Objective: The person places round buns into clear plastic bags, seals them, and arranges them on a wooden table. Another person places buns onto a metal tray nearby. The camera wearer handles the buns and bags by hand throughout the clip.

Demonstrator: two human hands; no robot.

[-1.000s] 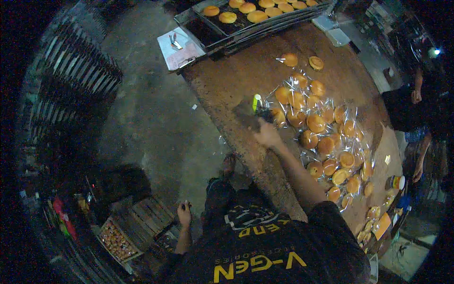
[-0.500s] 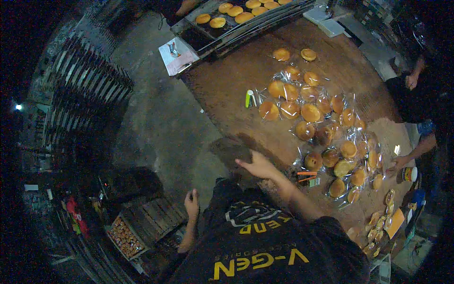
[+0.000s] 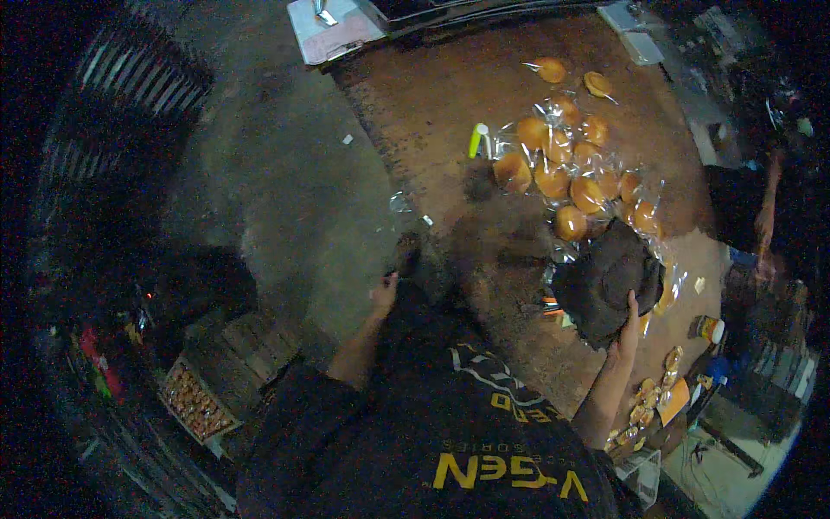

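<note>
My right hand (image 3: 632,322) grips the edge of a dark, soft, round thing that looks like a hat (image 3: 601,281). It is held above the right part of the brown table (image 3: 432,112) and hides some of the buns there. Beyond it lie several round golden buns in clear plastic bags (image 3: 588,195). Close to my waist, over the table's left edge, is my left hand (image 3: 383,292); its fingers are too dim and blurred to read. An orange stapler (image 3: 552,305) lies partly hidden beside the hat-like thing.
A green and white stapler (image 3: 478,141) lies left of the buns. At the right are a lidded jar (image 3: 707,329), orange paper (image 3: 674,402) and smaller packed pieces (image 3: 644,406). Another person's hand (image 3: 764,227) shows at far right. A crate of small round pieces (image 3: 197,402) stands lower left.
My right hand has swung right with the dark hat-like thing, now over the buns. My left hand has risen and moved right. The view has shifted, leaving the tray of buns out of sight.
</note>
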